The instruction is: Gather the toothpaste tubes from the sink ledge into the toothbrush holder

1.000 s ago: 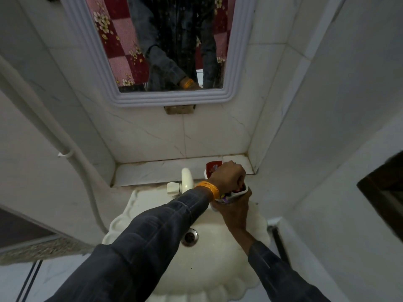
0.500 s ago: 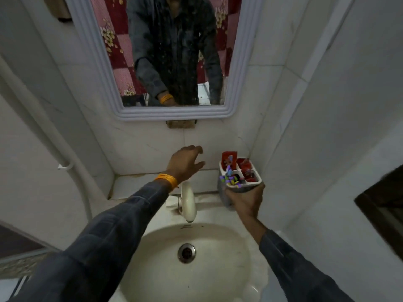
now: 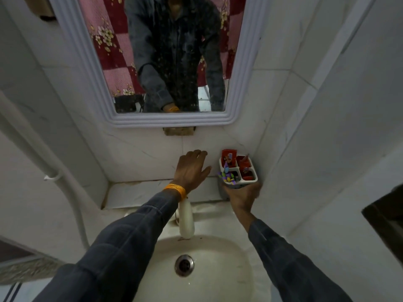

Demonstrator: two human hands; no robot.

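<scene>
A white toothbrush holder [image 3: 251,180] with four compartments stands in the right corner of the sink ledge [image 3: 139,191]. Red toothpaste tubes [image 3: 228,156] stick up from its back and right compartments, and a multicoloured toothbrush head [image 3: 226,176] leans out of its front left one. My right hand [image 3: 242,196] grips the holder's body from the front. My left hand [image 3: 192,168] hovers above the ledge just left of the holder, fingers spread and holding nothing. No loose tube shows on the ledge.
A cream tap [image 3: 186,219] juts over the basin [image 3: 229,258] under my left wrist. The drain [image 3: 184,264] lies in the basin's middle. A white-framed mirror [image 3: 161,122] hangs above. A white pipe [image 3: 65,192] runs down the left wall. The right wall stands close to the holder.
My right hand carried the holder from over the basin back to the ledge's right corner. My left hand came off the holder's top and opened beside it. The view tilted upward.
</scene>
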